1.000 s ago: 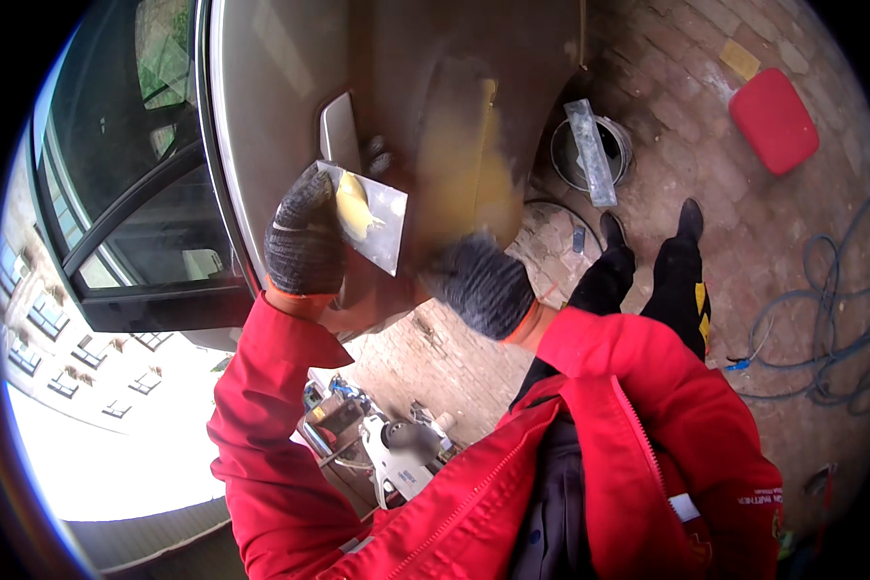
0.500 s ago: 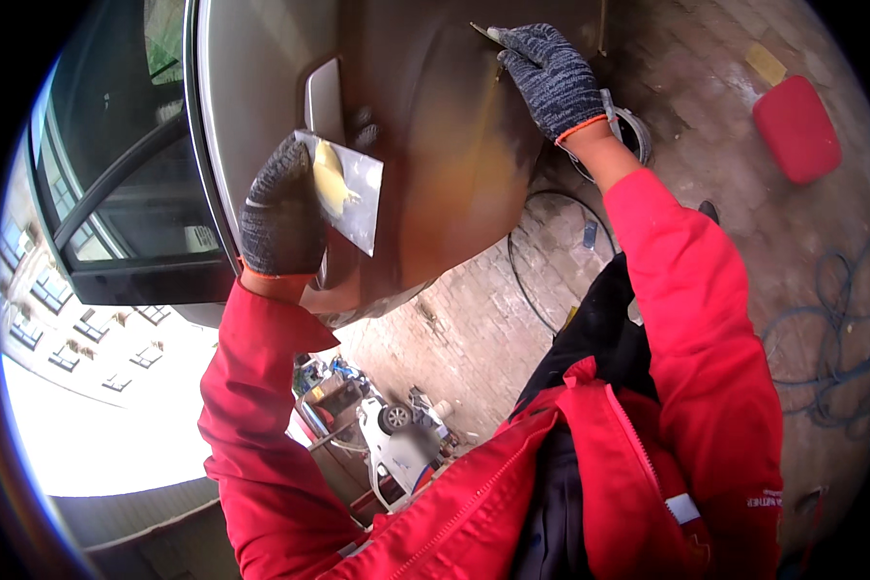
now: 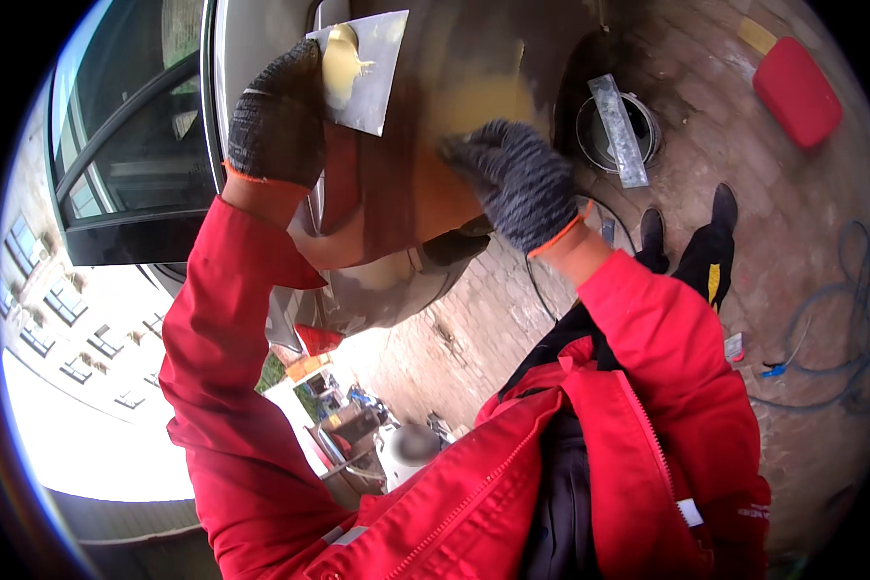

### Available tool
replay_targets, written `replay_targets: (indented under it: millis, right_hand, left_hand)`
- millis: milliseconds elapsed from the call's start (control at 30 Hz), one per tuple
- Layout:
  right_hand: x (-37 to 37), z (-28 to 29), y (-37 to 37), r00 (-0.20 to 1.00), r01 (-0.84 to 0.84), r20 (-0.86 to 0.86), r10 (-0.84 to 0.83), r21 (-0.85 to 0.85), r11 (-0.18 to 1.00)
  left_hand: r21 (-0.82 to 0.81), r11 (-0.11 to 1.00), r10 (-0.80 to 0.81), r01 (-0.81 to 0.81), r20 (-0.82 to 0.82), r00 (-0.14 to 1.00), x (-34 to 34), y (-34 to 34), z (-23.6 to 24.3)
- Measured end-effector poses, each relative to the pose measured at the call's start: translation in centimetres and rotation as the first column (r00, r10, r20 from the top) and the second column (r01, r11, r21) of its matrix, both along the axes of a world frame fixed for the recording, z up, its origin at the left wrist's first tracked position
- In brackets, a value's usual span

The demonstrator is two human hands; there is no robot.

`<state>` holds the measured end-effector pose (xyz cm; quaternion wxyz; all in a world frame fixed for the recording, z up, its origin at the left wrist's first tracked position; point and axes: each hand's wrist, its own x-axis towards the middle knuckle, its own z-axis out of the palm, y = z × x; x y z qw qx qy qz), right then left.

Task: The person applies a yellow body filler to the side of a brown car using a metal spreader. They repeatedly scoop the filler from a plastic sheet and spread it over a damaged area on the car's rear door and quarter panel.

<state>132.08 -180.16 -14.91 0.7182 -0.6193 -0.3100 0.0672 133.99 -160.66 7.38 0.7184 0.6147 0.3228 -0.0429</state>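
My left hand (image 3: 275, 126), in a grey knit glove, is closed on a square metal plate (image 3: 369, 68) bearing a lump of yellow paste (image 3: 341, 60). The plate is held before the vehicle's brown body panel (image 3: 396, 179) and its door handle. My right hand (image 3: 512, 184), gloved alike and motion-blurred, reaches to the panel with fingertips pinched just below a yellowish coated patch (image 3: 478, 101); whatever it grips is hidden by the fingers and blur.
A bucket (image 3: 599, 145) with a long metal bar (image 3: 617, 126) across it stands beside my feet (image 3: 724, 203). A red pad (image 3: 796, 92) and blue hose (image 3: 831, 319) lie on the brick paving (image 3: 454, 358). Dark side windows (image 3: 135, 135) are at left; assorted gear (image 3: 358, 425) sits below.
My left hand and plate have risen along the panel. My right hand swung up to the panel's top with a thin spreader, then came back down to mid-panel.
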Motion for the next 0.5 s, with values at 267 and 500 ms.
replay_targets:
  millis: [267, 500]
  right_hand:
    - [-11.9, 1.0, -5.0, 0.953, -0.235, 0.119, 0.278, -0.283, 0.93]
    - [-3.2, -6.6, -5.8, 0.961, 0.014, -0.275, 0.003, 0.06, 0.998]
  left_hand:
    - [0.137, 0.989, 0.062, -0.056, -0.043, 0.997, -0.1, 0.4, -1.4]
    - [0.12, 0.992, 0.047, -0.044, -0.021, 0.999, -1.5, -1.4, -1.1]
